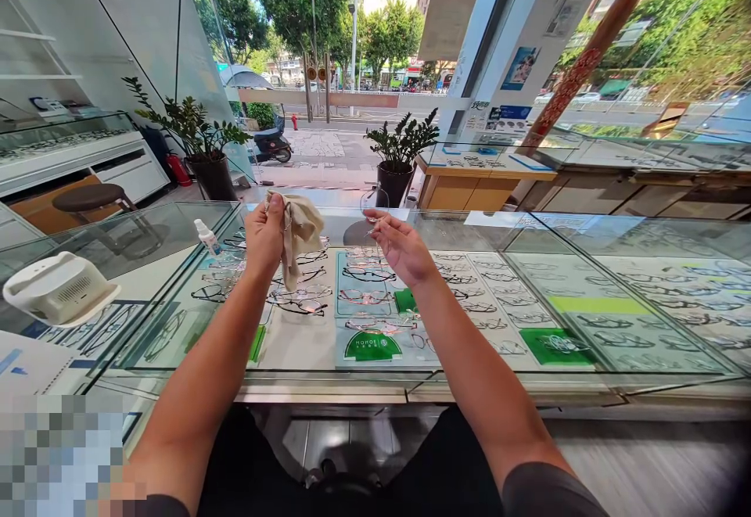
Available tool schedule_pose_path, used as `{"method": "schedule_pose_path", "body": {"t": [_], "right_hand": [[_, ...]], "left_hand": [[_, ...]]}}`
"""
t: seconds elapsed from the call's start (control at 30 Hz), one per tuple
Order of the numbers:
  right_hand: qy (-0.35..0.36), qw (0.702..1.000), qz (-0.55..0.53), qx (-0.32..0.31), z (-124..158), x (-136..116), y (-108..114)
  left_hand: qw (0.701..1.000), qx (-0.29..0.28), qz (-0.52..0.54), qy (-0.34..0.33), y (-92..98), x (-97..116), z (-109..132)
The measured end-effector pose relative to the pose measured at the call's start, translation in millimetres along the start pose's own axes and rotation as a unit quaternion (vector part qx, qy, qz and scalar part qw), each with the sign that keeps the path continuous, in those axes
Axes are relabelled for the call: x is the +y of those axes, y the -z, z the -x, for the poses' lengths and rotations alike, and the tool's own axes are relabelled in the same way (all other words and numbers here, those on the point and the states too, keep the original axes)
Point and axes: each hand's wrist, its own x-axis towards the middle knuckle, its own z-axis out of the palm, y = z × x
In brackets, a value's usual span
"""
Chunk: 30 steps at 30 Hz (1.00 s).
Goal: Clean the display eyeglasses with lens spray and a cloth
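Above the glass display case [375, 385], my left hand [265, 234] is closed on a beige cloth [302, 227] that hangs down from the fingers. To its right my right hand [404, 247] pinches a thin-framed pair of glasses [375, 201] by its fingertips; one round lens shows upright above the fingers, and the rest is hard to make out. The two hands are apart, and the cloth does not touch the glasses. Under the glass lie rows of spectacle frames [367, 296].
A small white spray bottle [206, 235] stands on the glass left of my left hand. Further left is a white plastic device [62, 289] beside papers [29, 364]. Two potted plants [394, 177] stand beyond the case, with a stool [88, 198] at the left.
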Motion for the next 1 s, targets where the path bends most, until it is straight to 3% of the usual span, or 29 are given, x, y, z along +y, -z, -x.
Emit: {"method": "schedule_pose_path", "body": {"t": [0.5, 0.63, 0.87, 1.0], "right_hand": [[0.077, 0.991, -0.01, 0.107, -14, -23, 61], [0.093, 0.989, -0.007, 0.119, -14, -28, 70], [0.084, 0.985, 0.045, 0.146, -15, -32, 73], [0.082, 0.984, 0.046, 0.15, -16, -30, 73]], "left_hand": [[0.996, -0.042, -0.083, -0.002, 7.3, -27, -9], [0.988, -0.053, -0.139, -0.04, 8.0, -28, -8], [0.933, -0.13, -0.325, -0.089, 10.7, -38, -4], [0.904, -0.095, -0.406, -0.093, 13.1, -46, -4]]}}
